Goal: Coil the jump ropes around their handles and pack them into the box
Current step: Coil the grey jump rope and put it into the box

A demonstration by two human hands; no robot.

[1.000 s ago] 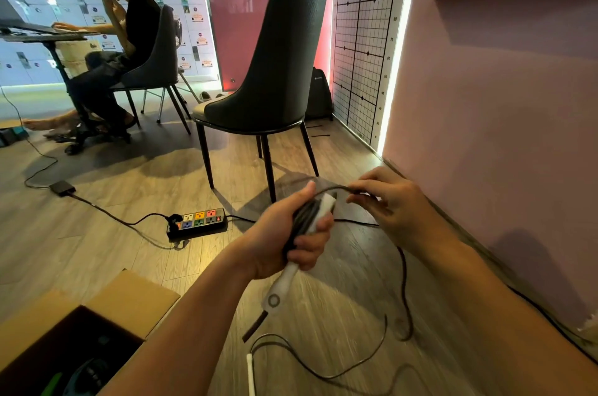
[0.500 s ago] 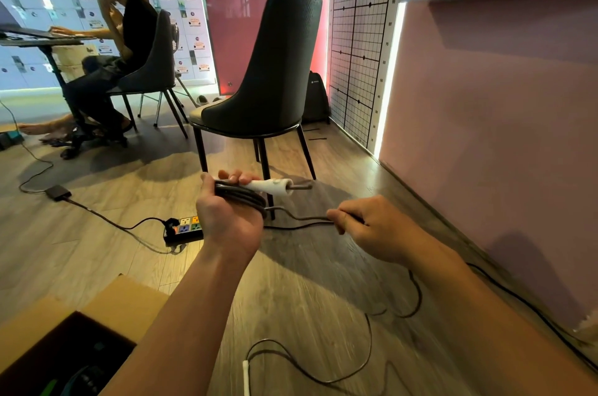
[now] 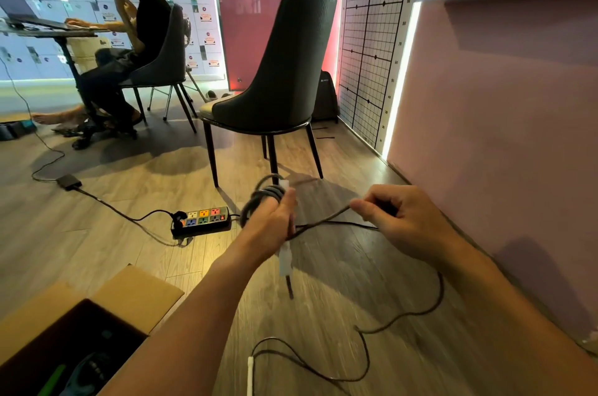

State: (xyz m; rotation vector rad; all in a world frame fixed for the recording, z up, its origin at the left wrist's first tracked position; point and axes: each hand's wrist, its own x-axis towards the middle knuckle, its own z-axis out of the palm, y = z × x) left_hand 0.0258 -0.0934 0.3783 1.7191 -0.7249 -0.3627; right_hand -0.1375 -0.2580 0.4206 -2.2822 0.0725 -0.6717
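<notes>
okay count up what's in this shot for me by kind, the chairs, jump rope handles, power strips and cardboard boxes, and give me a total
Chairs: 2, an empty one and an occupied one
Jump rope handles: 2, one in the left hand, one on the floor
Power strips: 1
Cardboard boxes: 1
Total: 6

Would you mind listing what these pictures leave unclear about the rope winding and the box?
- Head view: the left hand covers the middle of the white handle, hiding how the coils sit.
- The second handle is cut by the bottom edge.
- The box interior is dark; its contents are unidentifiable.
- The rope near the right hand is blurred.
</notes>
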